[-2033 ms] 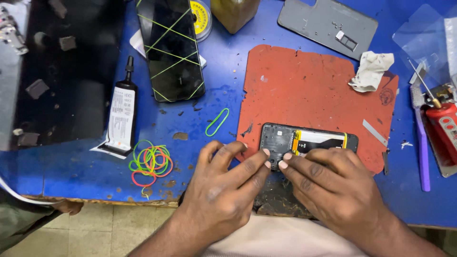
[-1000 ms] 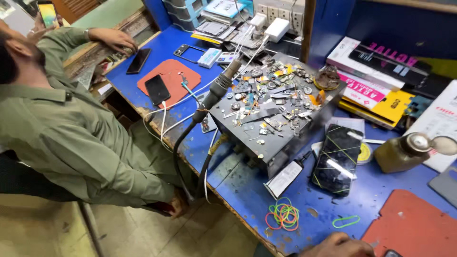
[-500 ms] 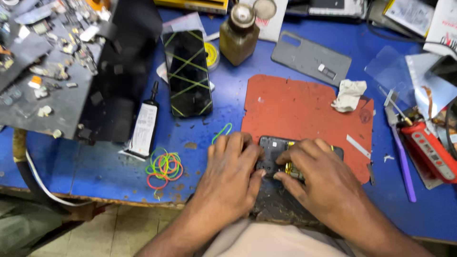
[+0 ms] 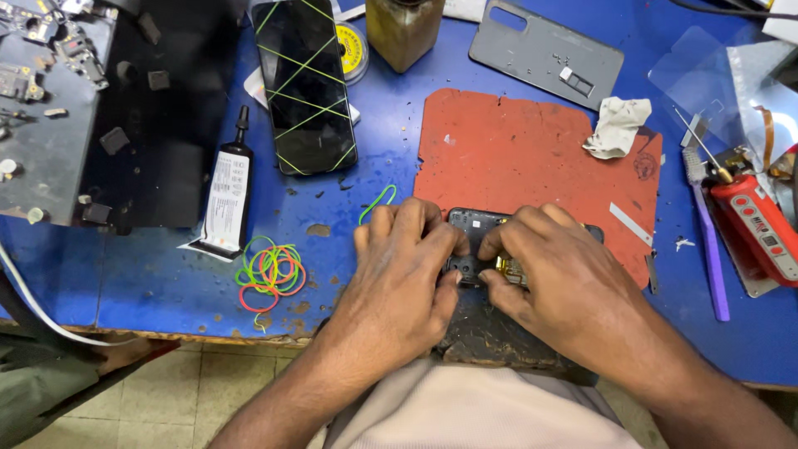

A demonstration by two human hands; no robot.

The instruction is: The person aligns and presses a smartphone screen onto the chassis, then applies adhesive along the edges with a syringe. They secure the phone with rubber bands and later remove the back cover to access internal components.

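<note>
1. The scene is bright and evenly lit; colours on the blue bench (image 4: 166, 283) read clearly.
2. Shadows are soft and short, darkest just beneath the left hand (image 4: 399, 274) and right hand (image 4: 557, 278) where the two grips meet.
3. Up and left of the grips, the black phone screen (image 4: 303, 83) carries a faint sheen, no harsh glare.
4. Up and right of them, the clear plastic sheet (image 4: 706, 66) shows pale reflections.
5. Focus is sharp at the centre; the corners look slightly stretched and softer.
</note>
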